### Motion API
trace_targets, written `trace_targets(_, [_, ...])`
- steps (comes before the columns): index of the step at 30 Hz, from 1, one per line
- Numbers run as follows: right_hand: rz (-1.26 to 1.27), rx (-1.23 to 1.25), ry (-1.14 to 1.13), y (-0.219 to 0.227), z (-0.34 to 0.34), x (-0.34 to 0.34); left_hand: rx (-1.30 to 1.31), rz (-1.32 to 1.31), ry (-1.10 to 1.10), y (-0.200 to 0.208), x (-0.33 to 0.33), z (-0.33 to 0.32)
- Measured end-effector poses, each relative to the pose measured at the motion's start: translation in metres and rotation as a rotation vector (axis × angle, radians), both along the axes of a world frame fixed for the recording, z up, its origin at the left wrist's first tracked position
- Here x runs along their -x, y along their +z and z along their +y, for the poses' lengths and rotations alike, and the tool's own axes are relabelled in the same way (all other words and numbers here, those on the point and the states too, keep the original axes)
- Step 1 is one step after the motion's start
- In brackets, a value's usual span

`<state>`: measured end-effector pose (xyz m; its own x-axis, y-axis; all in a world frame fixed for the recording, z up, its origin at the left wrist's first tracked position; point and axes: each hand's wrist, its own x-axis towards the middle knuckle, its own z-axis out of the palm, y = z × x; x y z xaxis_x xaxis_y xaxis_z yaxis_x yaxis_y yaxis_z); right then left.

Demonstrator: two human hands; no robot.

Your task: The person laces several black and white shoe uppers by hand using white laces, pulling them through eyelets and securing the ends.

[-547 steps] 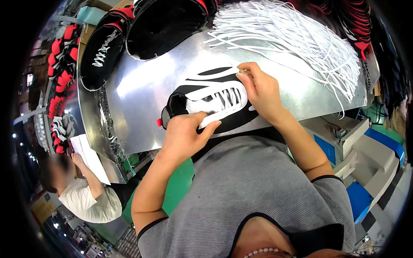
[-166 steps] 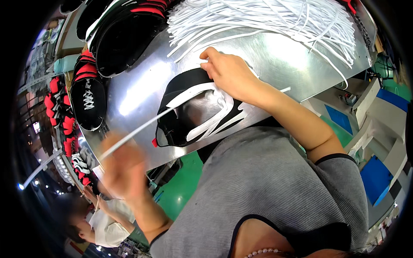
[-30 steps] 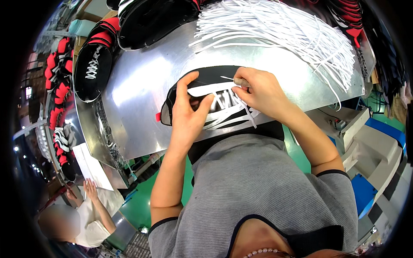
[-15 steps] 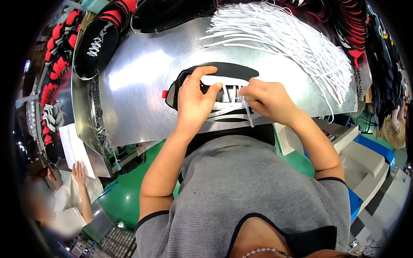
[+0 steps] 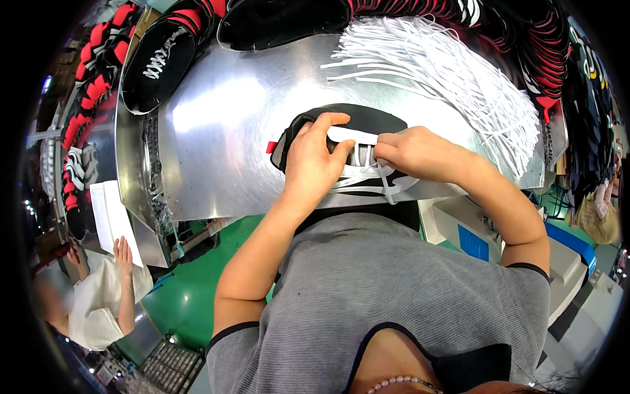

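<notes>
A black and white shoe upper (image 5: 377, 117) with a small red heel tab lies on its side on the metal table, close to my body. My left hand (image 5: 312, 161) grips its collar end, thumb and forefinger around the white eyelet edge. White lace runs in bars across the throat between my hands. My right hand (image 5: 423, 154) pinches the white shoelace (image 5: 387, 184) at the toe-side eyelets, and loose lace hangs toward the table's near edge. My right fingertips hide the exact eyelet.
A big bundle of white laces (image 5: 440, 72) is spread at the table's far right. Black and red shoe uppers (image 5: 282, 23) line the far edge, and a laced one (image 5: 157, 69) stands far left. At the lower left, a person (image 5: 98, 302) holds white paper (image 5: 115, 217).
The view has shifted, so the table sits slightly lower and further right. My right fingers, blurred before, now pinch close against the eyelets. My left hand keeps its grip.
</notes>
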<state>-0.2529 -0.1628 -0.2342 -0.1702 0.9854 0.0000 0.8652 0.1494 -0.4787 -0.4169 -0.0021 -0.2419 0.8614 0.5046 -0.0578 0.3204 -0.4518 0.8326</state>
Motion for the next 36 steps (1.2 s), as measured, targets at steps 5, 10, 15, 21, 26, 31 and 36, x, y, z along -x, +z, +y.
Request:
trace_targets(5, [0.051, -0.175, -0.256, -0.025, -0.011, 0.011, -0.036, 0.082, -0.025, 0.004, 0.000, -0.004])
trace_targets(10, [0.088, -0.210, -0.493, -0.030, -0.007, 0.023, -0.065, 0.081, 0.021, 0.005, -0.002, -0.007])
trace_targets(15, [0.034, -0.253, -0.344, -0.017, -0.009, 0.020, -0.030, 0.035, 0.035, 0.000, -0.002, -0.004])
trace_targets(21, [-0.041, -0.374, -0.313, -0.026, 0.005, 0.026, -0.008, -0.011, 0.023, 0.000, -0.003, -0.003])
trace_targets(26, [0.289, -0.413, -0.328, -0.026, -0.014, 0.044, 0.006, -0.089, 0.028, -0.004, -0.004, -0.005])
trace_targets(31, [0.254, -0.465, -0.210, -0.012, -0.022, 0.061, 0.113, -0.022, 0.071, -0.007, -0.001, -0.007])
trace_targets(36, [0.170, -0.432, -0.285, -0.023, -0.025, 0.065, 0.051, -0.081, 0.044, -0.007, -0.002, -0.009])
